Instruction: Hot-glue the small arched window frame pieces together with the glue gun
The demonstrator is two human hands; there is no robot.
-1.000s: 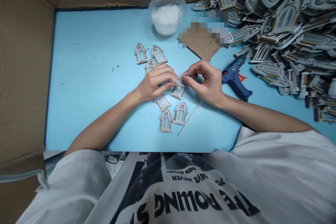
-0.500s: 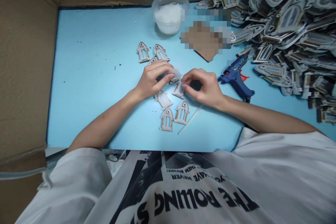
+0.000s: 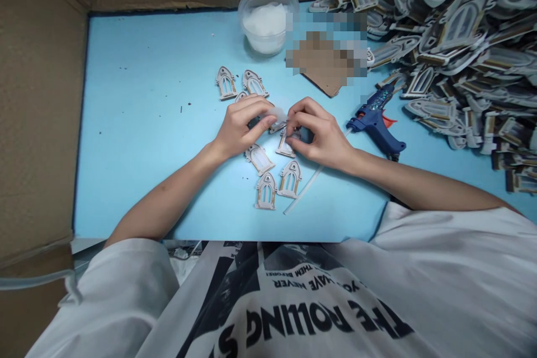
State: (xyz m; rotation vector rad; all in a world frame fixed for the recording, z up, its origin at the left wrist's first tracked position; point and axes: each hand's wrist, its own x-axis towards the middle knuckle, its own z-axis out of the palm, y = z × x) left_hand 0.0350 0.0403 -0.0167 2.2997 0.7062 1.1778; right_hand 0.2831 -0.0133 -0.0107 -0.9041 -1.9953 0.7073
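Observation:
My left hand (image 3: 247,124) is closed, its thumb and fingers pinching a few thin translucent sheets (image 3: 277,115). Just right of them, my right hand (image 3: 316,131) has its fingers curled in, the tips beside the edge of the sheets; what they hold, if anything, is too small to make out. Below those fingertips a small arched window frame (image 3: 286,148) lies partly hidden on the table. Another window frame (image 3: 259,160) with a pale filled opening sits to its left. Nearer to me are two frames with see-through openings, one of them a grey window frame (image 3: 265,192).
A blue glue gun (image 3: 377,123) lies right of my right hand, near a thin clear stick (image 3: 304,190). Behind stand a clear tub (image 3: 268,28) of white sheets and a brown cardboard piece (image 3: 321,70). A large heap of window frames (image 3: 457,56) covers the table's right side.
My right hand's fingertips have come up off the window frame toward the sheets in my left hand. The left hand keeps its hold. The whole view has shifted slightly.

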